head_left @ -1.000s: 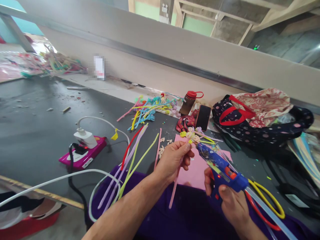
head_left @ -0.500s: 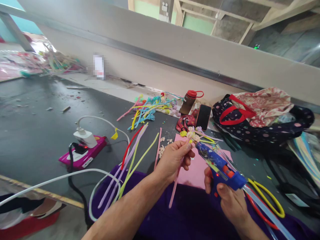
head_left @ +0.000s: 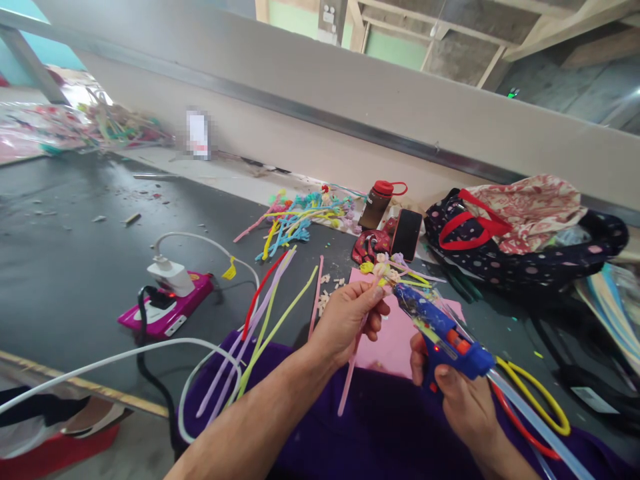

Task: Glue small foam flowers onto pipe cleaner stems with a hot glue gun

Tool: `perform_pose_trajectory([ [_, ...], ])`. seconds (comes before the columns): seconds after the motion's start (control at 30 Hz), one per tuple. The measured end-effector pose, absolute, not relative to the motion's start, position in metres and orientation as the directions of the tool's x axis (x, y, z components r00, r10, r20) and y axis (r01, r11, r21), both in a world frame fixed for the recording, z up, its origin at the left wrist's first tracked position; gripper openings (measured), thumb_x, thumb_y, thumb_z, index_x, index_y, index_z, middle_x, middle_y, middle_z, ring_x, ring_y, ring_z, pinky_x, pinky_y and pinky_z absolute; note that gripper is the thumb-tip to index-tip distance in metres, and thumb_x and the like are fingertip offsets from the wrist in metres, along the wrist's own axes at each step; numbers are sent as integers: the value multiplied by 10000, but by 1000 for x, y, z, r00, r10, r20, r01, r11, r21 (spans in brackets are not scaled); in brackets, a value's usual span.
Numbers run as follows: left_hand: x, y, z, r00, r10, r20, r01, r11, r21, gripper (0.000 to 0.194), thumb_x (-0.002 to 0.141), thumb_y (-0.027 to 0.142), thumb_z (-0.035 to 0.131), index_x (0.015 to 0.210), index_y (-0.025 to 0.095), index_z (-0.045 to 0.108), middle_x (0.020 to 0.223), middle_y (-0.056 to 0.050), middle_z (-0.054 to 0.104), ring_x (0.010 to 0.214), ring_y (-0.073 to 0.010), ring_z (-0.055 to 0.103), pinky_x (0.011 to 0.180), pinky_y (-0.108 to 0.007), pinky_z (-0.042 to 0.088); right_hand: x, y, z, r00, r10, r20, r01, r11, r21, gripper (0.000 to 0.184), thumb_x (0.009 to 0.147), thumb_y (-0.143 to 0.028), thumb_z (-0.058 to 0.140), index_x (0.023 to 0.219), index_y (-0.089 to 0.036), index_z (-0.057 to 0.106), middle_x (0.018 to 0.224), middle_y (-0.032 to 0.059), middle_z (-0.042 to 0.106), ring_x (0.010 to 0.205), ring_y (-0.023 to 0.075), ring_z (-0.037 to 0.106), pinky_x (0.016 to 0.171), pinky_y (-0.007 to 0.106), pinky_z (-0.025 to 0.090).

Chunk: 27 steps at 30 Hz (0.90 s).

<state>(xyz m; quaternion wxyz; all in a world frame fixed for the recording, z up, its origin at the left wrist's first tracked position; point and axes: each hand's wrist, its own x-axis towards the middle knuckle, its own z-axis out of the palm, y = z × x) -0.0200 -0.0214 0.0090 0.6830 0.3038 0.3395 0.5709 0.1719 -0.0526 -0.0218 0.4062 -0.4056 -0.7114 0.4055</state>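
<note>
Pinched between the thumb and fingers of my left hand (head_left: 345,323) is a pink pipe cleaner (head_left: 347,387), its lower end hanging down. Pale fuzzy flower-like bits sit at its top, though what joins them is too small to make out. My right hand (head_left: 467,407) grips a blue hot glue gun (head_left: 443,327) by its handle, and a clear glue stick (head_left: 545,420) trails out of its back. The gun's nozzle is close by my left fingertips; whether it touches the stem I cannot tell. Beneath both hands lies a pink sheet (head_left: 387,343).
A magenta power strip (head_left: 195,297) with a white plug and cables stands left. Loose pipe cleaners (head_left: 280,313) lie nearer me; a colourful pile (head_left: 305,217) lies further back. Behind the sheet are a bottle (head_left: 376,208), a phone (head_left: 407,235) and a dotted bag (head_left: 510,247).
The glue gun and my right hand have shifted slightly to the right, drawing the nozzle a little away from my left fingers. My left hand has stayed practically still.
</note>
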Motion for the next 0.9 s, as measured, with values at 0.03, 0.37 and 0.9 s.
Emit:
perform_pose_trajectory([
  [0.03, -20, -21, 9, 115, 987, -116, -574, 161, 802, 260, 735, 370, 616, 684, 140, 507, 605, 19, 564, 365, -31, 425, 314, -144, 319, 172, -53, -22, -333, 909, 249, 247, 339, -908, 308, 865, -432, 422, 915, -172, 580, 807, 85, 646, 667, 192, 622, 637, 328, 503],
  [0.37, -20, -22, 7, 115, 988, -101, -592, 150, 792, 255, 737, 368, 613, 685, 140, 509, 604, 16, 570, 367, -32, 429, 318, -144, 320, 171, -48, -22, -357, 893, 275, 229, 369, -901, 316, 831, -475, 468, 900, -181, 562, 794, 73, 635, 596, 168, 604, 570, 297, 507],
  [0.9, -20, -22, 6, 116, 989, -86, -595, 139, 792, 254, 743, 364, 611, 681, 139, 512, 603, 15, 569, 368, -31, 432, 316, -140, 320, 170, -53, -20, -350, 901, 256, 199, 339, -919, 272, 848, -426, 465, 922, -183, 563, 740, 48, 605, 593, 154, 584, 556, 272, 496],
])
